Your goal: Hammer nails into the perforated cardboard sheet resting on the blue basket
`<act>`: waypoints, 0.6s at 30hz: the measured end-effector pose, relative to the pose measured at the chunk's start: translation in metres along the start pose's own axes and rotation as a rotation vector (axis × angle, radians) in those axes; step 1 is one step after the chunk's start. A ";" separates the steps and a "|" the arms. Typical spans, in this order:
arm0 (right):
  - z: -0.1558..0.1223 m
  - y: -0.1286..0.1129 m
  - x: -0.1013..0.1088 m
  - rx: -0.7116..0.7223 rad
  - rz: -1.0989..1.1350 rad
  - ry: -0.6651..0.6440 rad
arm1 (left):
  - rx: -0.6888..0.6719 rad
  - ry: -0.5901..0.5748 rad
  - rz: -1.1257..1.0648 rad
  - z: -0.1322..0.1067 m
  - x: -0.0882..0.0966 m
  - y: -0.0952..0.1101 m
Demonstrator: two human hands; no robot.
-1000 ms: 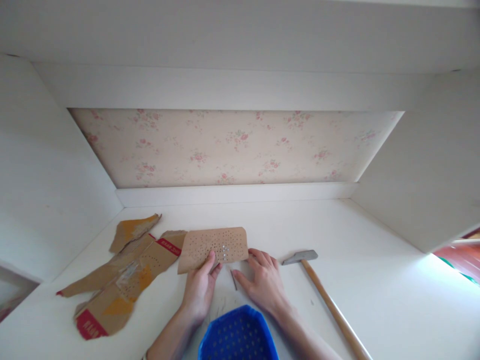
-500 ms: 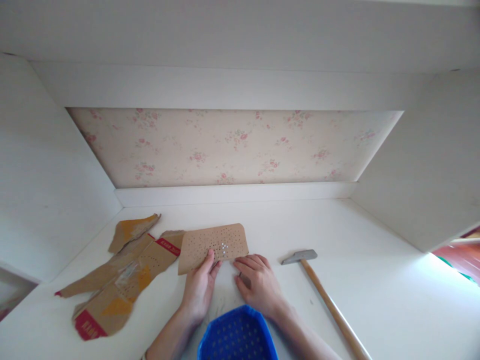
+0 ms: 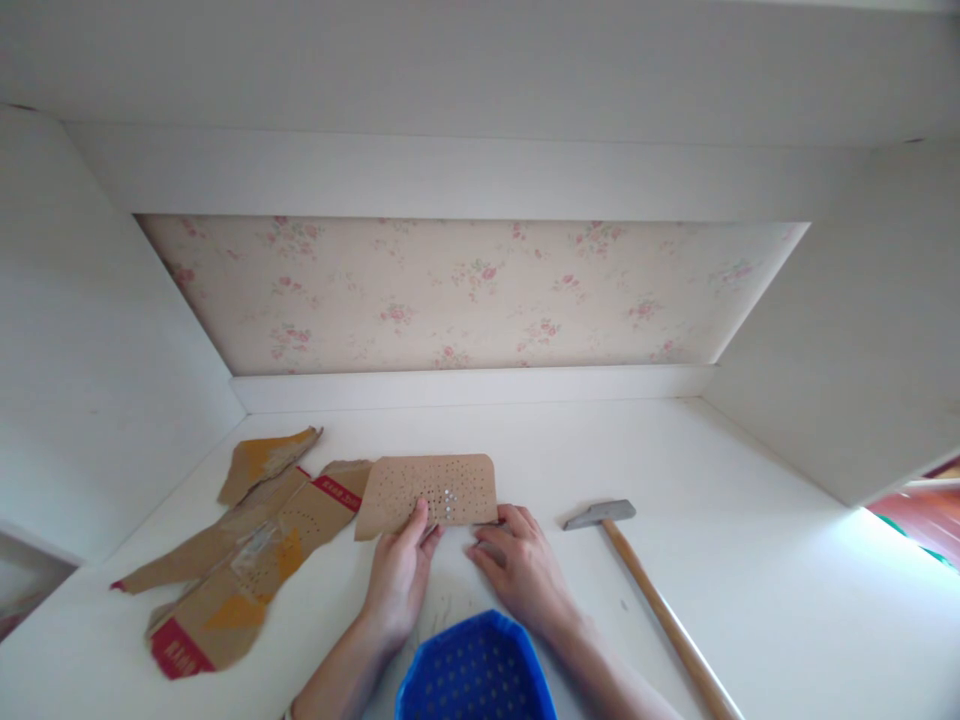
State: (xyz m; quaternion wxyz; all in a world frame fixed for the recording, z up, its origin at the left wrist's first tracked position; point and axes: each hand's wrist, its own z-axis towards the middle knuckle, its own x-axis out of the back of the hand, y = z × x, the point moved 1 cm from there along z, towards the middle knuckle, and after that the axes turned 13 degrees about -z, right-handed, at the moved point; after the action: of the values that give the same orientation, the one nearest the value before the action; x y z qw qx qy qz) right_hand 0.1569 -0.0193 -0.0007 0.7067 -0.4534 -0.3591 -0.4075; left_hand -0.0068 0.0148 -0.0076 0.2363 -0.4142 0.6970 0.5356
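Note:
A thin brown board with rounded corners is dotted with small holes, and a few shiny silver heads sit near its middle. My left hand grips the near edge, thumb on top and fingers underneath. By the near right corner of the board is my right hand, its fingers curled and the thumb close to the index finger. Something small and dark shows at its fingertips, too small to name. Between my forearms stands a blue plastic basket with a perforated bottom.
On the right lies a hammer with a grey head and wooden handle. Torn cardboard pieces with tape and red print spread across the left, one reaching the board. White panels surround the white surface, and flowered wallpaper covers the back.
The board has tipped and turned slightly, its right end now lower. My right fingers have shifted a little towards its near right corner. My left hand keeps its grip.

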 end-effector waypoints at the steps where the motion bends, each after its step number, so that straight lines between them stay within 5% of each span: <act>1: 0.000 0.000 0.000 0.001 -0.004 -0.003 | 0.006 -0.001 -0.002 0.000 0.000 0.000; 18: 0.000 -0.001 0.000 0.129 -0.056 -0.017 | 0.037 -0.072 -0.021 0.000 -0.001 0.003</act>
State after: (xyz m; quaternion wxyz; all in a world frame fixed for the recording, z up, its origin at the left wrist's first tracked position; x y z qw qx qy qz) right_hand 0.1562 -0.0197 -0.0002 0.7197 -0.4002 -0.4032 -0.3993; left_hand -0.0087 0.0156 -0.0056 0.2745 -0.3973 0.6934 0.5347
